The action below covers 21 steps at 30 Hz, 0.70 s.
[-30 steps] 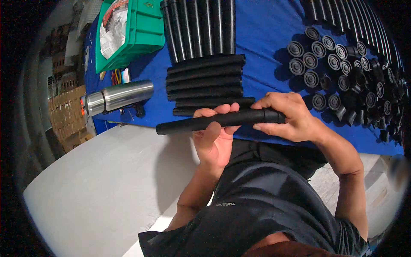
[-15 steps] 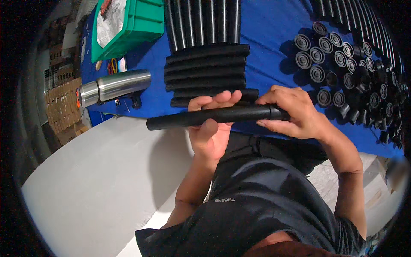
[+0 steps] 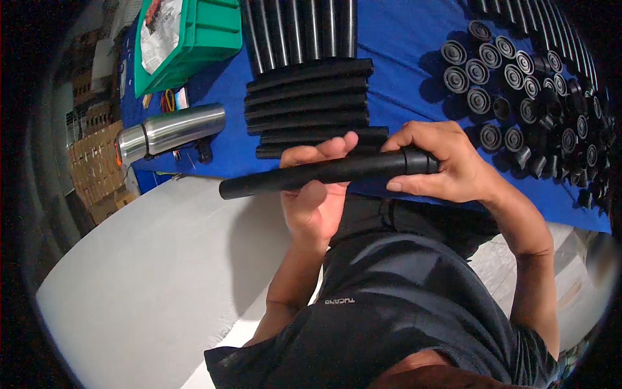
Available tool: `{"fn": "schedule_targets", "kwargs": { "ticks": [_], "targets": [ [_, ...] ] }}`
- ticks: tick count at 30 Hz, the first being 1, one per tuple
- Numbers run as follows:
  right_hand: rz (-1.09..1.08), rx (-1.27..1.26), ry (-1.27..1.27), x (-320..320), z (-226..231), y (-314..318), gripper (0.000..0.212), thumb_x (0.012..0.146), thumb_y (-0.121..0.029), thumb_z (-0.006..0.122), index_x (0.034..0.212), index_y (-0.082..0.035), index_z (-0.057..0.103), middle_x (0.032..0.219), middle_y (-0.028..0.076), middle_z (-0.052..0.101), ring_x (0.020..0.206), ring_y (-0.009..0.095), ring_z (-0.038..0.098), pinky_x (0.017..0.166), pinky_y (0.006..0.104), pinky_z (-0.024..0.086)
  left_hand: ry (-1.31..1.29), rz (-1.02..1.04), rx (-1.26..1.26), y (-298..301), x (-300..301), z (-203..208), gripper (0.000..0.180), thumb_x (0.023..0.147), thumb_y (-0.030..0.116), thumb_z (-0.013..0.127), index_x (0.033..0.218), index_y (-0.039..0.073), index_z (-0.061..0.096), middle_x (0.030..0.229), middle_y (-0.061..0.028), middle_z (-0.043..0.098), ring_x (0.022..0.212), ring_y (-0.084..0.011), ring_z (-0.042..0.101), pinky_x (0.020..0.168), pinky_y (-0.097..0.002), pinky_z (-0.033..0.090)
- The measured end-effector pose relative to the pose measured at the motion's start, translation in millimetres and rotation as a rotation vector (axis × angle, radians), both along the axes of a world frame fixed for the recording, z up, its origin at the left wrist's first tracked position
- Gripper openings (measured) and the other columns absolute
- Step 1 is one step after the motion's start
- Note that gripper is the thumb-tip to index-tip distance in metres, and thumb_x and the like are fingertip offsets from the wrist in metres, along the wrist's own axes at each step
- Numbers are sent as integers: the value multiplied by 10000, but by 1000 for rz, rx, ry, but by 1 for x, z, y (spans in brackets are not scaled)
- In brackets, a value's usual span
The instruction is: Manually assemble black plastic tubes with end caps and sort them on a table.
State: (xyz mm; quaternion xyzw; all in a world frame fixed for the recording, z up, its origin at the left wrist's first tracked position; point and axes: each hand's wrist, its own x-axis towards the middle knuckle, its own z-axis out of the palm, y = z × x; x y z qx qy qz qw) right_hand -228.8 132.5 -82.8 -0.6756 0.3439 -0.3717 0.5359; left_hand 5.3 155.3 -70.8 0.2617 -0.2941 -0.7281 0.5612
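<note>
A black tube [image 3: 363, 168] is held nearly level above the table's front edge, its plain end pointing left. My left hand [image 3: 314, 214] supports it near the middle, thumb on the near side and fingers behind it. At the tube's right end sits a short black end cap [image 3: 421, 163], with a thin seam between the two. My right hand [image 3: 457, 162] is closed around that cap, thumb below and fingers over the far side. Just beyond my left hand lies a stack of black foam-like sleeves [image 3: 308, 104].
Several glossy black tubes [image 3: 301, 32] lie behind the sleeves on the blue cloth [image 3: 402, 65]. Many round black caps [image 3: 478, 100] spread at the right, below more tubes [image 3: 551, 29]. A steel bottle [image 3: 181, 128] and a green bin [image 3: 210, 39] stand at the left.
The tube's capped end shows more between my right fingers, and my right hand has shifted slightly. My left hand still supports the tube. The whole view has shifted a little.
</note>
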Motion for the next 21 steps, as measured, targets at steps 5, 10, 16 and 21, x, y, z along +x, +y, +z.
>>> {"fn": "schedule_targets", "kwargs": {
  "ticks": [5,10,16,21],
  "targets": [
    [-170,-325,14,11,-5,-1,347,750,-199,786,993,-14,622,823,124,628,715,313,631,621,367,486,-115,47,32,-1,4,5,339,846,59,694,1144,77,533,1233,-216,609,1215,-414,546,1053,-567,422],
    [-139,-269,-12,1,-7,3,331,726,-161,796,967,-9,629,779,106,625,662,283,628,578,340,481,-98,-41,-148,-22,-4,-1,364,823,47,721,1128,14,525,1205,-291,597,1189,-420,562,1013,-538,469],
    [-375,-146,8,-5,13,3,360,716,-141,817,976,10,619,852,116,665,721,189,635,633,300,480,-36,-175,-227,-75,-47,28,643,882,88,674,1395,53,287,1267,-310,540,1148,-413,590,964,-497,507],
    [-731,-91,104,-4,41,12,449,700,-92,820,1058,25,576,966,141,646,812,199,621,725,282,490,168,-163,-95,-106,-80,49,502,870,-9,670,1271,39,373,1165,-251,618,1031,-300,668,923,-385,537]
  ]
}}
